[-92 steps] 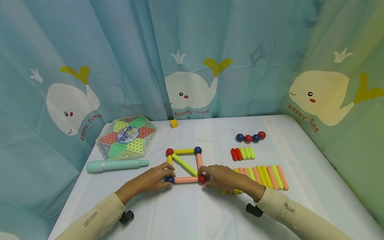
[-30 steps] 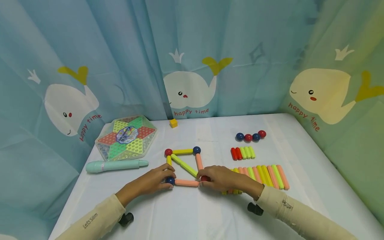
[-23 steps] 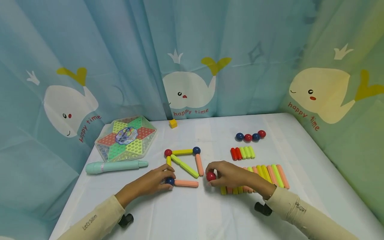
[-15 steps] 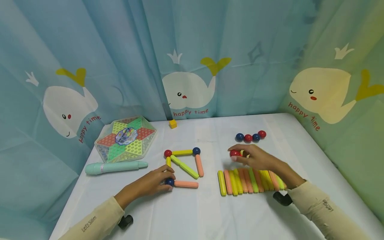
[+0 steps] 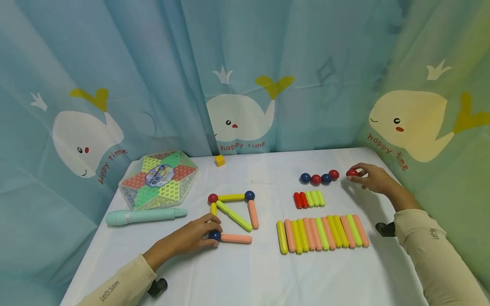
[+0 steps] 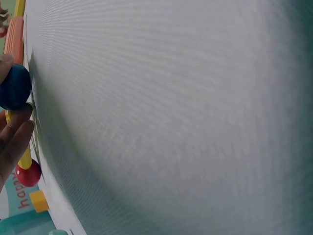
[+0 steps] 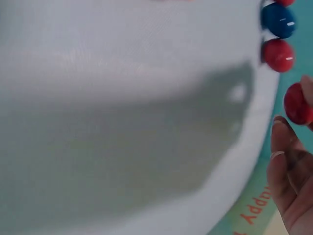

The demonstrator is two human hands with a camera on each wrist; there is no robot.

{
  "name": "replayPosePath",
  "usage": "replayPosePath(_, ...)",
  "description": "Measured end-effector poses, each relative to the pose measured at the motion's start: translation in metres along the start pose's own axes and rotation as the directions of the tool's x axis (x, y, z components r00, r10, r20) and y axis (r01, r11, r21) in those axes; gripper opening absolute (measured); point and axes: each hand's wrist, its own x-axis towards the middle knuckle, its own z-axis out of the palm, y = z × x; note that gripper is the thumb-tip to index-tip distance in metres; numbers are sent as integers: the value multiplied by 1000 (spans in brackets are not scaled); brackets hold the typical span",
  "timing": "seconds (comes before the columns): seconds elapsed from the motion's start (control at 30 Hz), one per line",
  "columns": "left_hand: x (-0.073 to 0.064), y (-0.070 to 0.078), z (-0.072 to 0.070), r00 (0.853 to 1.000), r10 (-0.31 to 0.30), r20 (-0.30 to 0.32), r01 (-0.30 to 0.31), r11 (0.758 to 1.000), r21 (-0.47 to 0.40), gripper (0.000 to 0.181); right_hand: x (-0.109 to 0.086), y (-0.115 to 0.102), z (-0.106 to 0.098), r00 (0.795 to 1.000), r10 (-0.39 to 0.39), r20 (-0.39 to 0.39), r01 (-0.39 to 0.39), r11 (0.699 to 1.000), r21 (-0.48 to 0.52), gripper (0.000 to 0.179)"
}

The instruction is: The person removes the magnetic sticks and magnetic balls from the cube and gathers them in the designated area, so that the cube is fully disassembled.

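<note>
My left hand [image 5: 200, 233] grips a blue ball [image 5: 215, 236] at the near left corner of a stick-and-ball frame. From that ball a pink stick [image 5: 236, 239] runs right and a yellow stick [image 5: 213, 208] runs back to a red ball [image 5: 212, 198]. A yellow-green stick [image 5: 234, 216] slants from the red ball to the right, its near end free. Another pink stick [image 5: 253, 214] hangs off the far blue ball [image 5: 249, 195]. My right hand [image 5: 373, 177] pinches a red ball [image 7: 297, 104] at the far right, just beside the row of balls [image 5: 316, 180].
Short red and yellow-green sticks [image 5: 309, 199] lie before the ball row. Nearer is a long row of coloured sticks [image 5: 323, 233]. At left are a Chinese checkers board [image 5: 160, 180] and a mint-green tube [image 5: 145, 216]. A yellow cube [image 5: 220, 160] sits at the back.
My right hand has pulled the red ball off the frame's near right corner and carried it right and back, past the sticks, to the ball row. The left hand has kept its hold.
</note>
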Motion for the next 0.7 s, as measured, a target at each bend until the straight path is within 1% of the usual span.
replayPosePath(0.13, 0, 0, -1, 1000, -11, 8, 11, 1000, -16, 28, 16, 11, 5, 995, 69, 72, -68, 998, -17, 46)
replayPosePath(0.27, 1, 0, 0, 1000, -18, 23, 18, 999, -27, 28, 27, 17, 11, 982, 148, 118, -147, 989, -15, 49)
replayPosePath(0.5, 1, 1, 0, 999, -32, 32, 33, 999, -29, 27, 33, 20, 13, 981, 147, 130, -144, 989, -36, 54)
replayPosePath(0.7, 1, 1, -1, 999, -26, 18, 26, 999, -24, 28, 34, 16, 12, 974, 176, 139, -175, 984, -16, 60)
